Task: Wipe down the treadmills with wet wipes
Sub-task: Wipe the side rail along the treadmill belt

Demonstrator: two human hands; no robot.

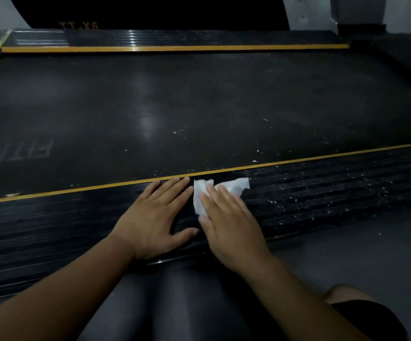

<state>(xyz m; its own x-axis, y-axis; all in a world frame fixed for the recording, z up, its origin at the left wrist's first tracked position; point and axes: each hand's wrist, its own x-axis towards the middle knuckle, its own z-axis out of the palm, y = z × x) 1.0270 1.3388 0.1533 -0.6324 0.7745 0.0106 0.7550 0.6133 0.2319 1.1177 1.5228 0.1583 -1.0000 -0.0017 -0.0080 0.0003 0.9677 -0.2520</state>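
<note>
A black treadmill lies across the view, its wide belt [199, 102] bordered by yellow stripes. The near ribbed side rail [322, 193] runs left to right below the belt. My right hand [226, 222] presses a crumpled white wet wipe [234, 187] flat onto this rail with straight fingers. The wipe sticks out past my fingertips toward the yellow stripe. My left hand [155, 215] rests flat on the rail just left of the wipe, fingers spread and reaching the stripe.
White specks and crumbs dot the rail [298, 200] to the right of the wipe and the belt's near edge. The far rail [175, 41] and a dark motor hood [150, 13] are at the top. Grey floor [347, 254] lies at lower right, my knee [362, 308] beside it.
</note>
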